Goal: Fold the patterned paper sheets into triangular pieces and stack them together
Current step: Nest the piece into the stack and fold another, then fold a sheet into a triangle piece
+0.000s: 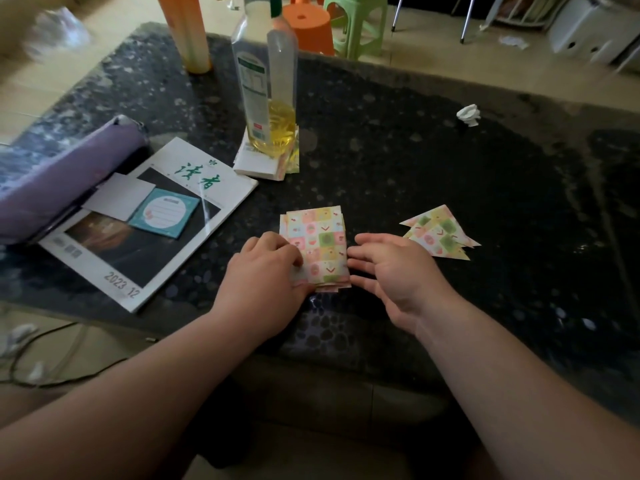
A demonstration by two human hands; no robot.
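Observation:
A small stack of patterned paper sheets lies flat on the dark table near its front edge. My left hand rests on the stack's lower left corner with fingers curled over the paper edge. To the right of the stack my right hand is held with fingers spread and relaxed, fingertips almost at the right edge of the sheets. A pile of folded patterned triangles lies just beyond my right hand. More patterned sheets sit under an oil bottle further back.
A tall oil bottle stands mid-table. A magazine with sticky notes and a purple pencil case lie at the left. An orange tube stands at the back, a crumpled white scrap at the right. Plastic stools stand behind the table.

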